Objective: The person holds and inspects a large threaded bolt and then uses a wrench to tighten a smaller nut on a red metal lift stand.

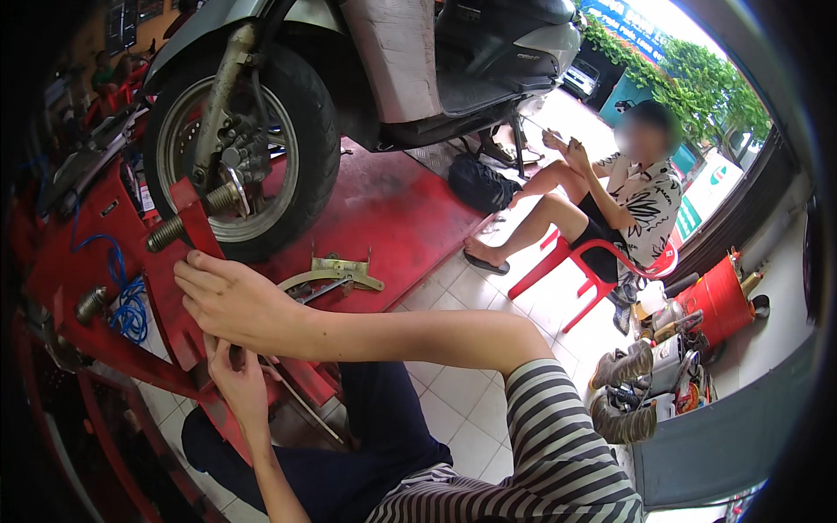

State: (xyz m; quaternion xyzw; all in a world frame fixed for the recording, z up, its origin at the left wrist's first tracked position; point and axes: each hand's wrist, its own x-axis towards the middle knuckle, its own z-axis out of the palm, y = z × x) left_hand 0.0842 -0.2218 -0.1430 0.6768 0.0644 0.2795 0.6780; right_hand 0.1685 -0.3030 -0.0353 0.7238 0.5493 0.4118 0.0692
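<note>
My right hand (pixel 231 301) reaches across from the right, its fingers curled down beside the red metal frame (pixel 179 327) of a lift. Whatever those fingers hold is hidden behind the hand. Just below it, my left hand (pixel 237 383) has thumb and fingers closed around a small dark thing that I cannot make out. A thin pale rod (pixel 305 405) slants down to the right from near the left hand. Above the hands stands a scooter's front wheel (pixel 318 131), with a large threaded clamp screw (pixel 166 234) at its near side.
A brass-coloured metal bracket (pixel 336 272) lies on the red lift platform (pixel 397 209). A blue hose (pixel 131 309) is coiled at left. To the right, a person (pixel 641 196) sits on a red plastic chair (pixel 567 270), near a black bag (pixel 479 181), boots (pixel 623 418) and a red bucket (pixel 719 301).
</note>
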